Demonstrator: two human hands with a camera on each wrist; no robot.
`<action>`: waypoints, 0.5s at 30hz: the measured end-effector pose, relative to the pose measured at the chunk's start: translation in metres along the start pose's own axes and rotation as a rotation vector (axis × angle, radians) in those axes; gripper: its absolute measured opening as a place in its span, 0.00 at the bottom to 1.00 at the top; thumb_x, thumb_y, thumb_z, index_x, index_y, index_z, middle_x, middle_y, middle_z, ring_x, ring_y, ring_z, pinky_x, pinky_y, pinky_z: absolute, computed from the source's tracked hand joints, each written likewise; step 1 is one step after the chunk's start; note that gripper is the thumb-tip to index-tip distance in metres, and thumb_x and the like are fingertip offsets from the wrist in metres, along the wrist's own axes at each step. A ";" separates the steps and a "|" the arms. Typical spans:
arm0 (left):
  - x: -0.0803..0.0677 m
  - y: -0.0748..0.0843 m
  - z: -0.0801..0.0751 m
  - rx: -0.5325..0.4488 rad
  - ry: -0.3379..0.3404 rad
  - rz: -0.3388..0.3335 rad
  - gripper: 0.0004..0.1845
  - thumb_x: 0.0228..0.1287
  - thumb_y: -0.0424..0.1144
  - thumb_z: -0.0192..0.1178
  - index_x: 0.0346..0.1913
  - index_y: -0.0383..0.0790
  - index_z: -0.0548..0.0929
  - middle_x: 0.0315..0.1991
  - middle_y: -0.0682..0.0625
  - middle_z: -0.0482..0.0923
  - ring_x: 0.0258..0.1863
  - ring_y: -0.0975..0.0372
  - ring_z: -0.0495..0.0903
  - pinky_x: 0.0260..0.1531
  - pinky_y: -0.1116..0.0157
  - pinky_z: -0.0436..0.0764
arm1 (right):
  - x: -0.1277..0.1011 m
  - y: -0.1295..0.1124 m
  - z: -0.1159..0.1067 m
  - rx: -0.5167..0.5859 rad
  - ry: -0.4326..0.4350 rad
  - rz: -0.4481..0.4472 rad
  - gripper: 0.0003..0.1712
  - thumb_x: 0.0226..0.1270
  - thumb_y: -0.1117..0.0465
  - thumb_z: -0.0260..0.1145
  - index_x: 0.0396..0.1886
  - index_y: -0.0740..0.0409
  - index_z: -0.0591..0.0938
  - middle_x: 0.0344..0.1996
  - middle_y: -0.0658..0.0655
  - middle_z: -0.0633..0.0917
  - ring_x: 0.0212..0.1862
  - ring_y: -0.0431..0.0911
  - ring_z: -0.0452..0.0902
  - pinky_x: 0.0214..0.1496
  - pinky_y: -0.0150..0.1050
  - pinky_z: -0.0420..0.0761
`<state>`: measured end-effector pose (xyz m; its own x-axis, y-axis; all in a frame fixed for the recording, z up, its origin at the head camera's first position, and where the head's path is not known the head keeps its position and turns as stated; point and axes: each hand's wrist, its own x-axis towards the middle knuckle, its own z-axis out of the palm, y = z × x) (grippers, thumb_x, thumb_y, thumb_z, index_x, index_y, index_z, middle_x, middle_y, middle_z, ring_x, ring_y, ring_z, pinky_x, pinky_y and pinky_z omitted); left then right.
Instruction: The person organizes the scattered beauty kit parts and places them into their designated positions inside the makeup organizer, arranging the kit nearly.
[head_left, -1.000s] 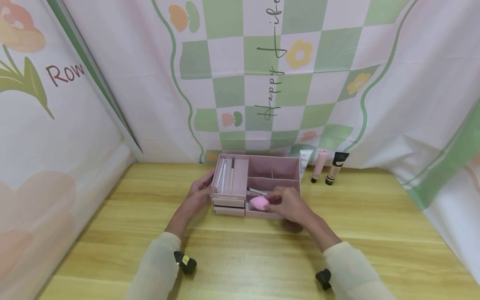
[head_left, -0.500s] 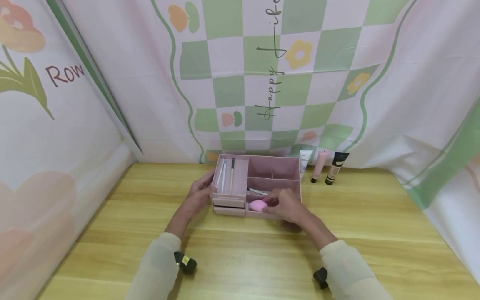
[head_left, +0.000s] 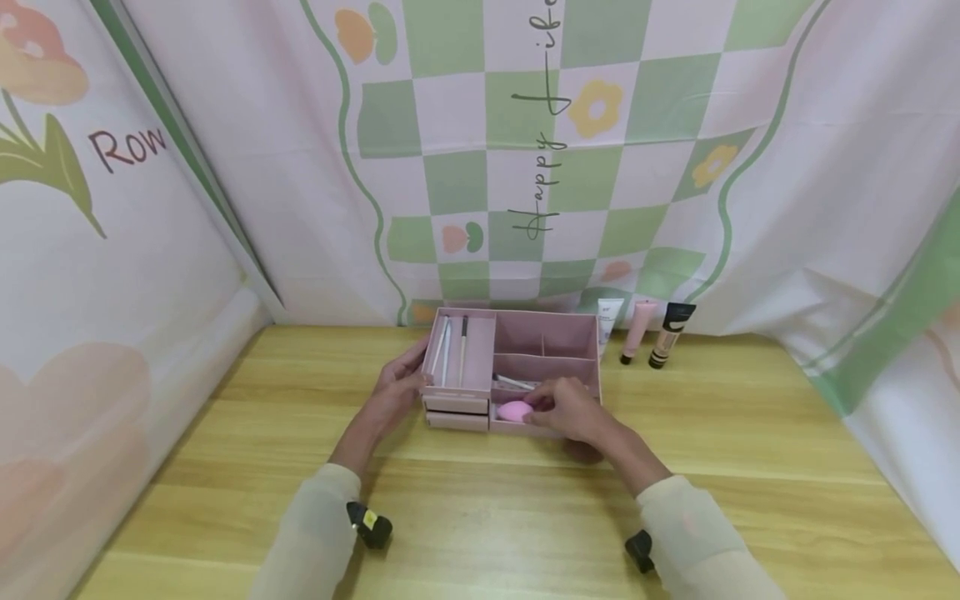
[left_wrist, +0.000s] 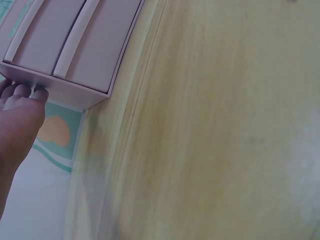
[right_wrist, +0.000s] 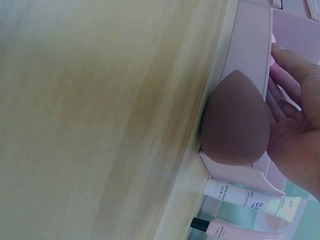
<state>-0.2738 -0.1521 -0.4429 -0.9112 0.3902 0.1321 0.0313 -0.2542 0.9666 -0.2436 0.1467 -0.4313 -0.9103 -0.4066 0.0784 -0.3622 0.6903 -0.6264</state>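
Head view: a pink plastic compartment organiser (head_left: 547, 337) sits on the pale wooden table (head_left: 750, 467), steadied at its left wall by the left hand (head_left: 393, 392) with straight fingers. The right hand (head_left: 573, 408) pinches a pink teardrop makeup sponge (head_left: 513, 411) over the front compartment. A brown teardrop sponge (right_wrist: 235, 120) rests under that palm. Both look soft, light and squashy; best held gently around the belly.
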 end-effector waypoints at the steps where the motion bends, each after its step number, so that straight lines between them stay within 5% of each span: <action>1: 0.000 0.000 0.000 -0.003 -0.001 -0.001 0.40 0.62 0.23 0.49 0.77 0.37 0.49 0.80 0.45 0.41 0.80 0.51 0.44 0.77 0.59 0.52 | 0.000 0.000 0.000 -0.002 0.003 0.000 0.13 0.57 0.62 0.73 0.42 0.63 0.87 0.38 0.59 0.90 0.36 0.41 0.82 0.36 0.30 0.84; 15: 0.000 0.001 0.001 -0.030 0.007 -0.014 0.41 0.60 0.22 0.48 0.77 0.37 0.48 0.80 0.44 0.41 0.80 0.51 0.44 0.77 0.60 0.53 | -0.002 0.001 0.003 0.024 0.022 0.024 0.12 0.58 0.63 0.72 0.42 0.61 0.87 0.36 0.57 0.89 0.37 0.42 0.83 0.39 0.32 0.85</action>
<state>-0.2736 -0.1513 -0.4421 -0.9145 0.3875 0.1165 0.0061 -0.2747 0.9615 -0.2420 0.1467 -0.4344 -0.9229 -0.3766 0.0796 -0.3353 0.6849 -0.6470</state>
